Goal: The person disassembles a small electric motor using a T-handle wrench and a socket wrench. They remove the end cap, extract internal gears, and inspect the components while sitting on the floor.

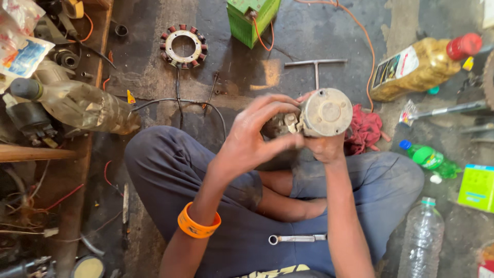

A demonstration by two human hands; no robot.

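Both hands grip a grey starter motor (323, 113): left hand (254, 136) fingers curled round it, right hand (325, 146) beneath. Red rag (366, 131), T-handle wrench (315, 67) and stator ring (183, 46) lie near on the floor (303, 31); a spanner (296, 239) rests on the lap.

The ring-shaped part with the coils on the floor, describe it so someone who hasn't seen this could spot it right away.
Start at the green box at the top of the dark floor. Just to its left lies the ring-shaped part, flat, with a black cable trailing down. It alone is an open metal ring edged with reddish coil blocks.
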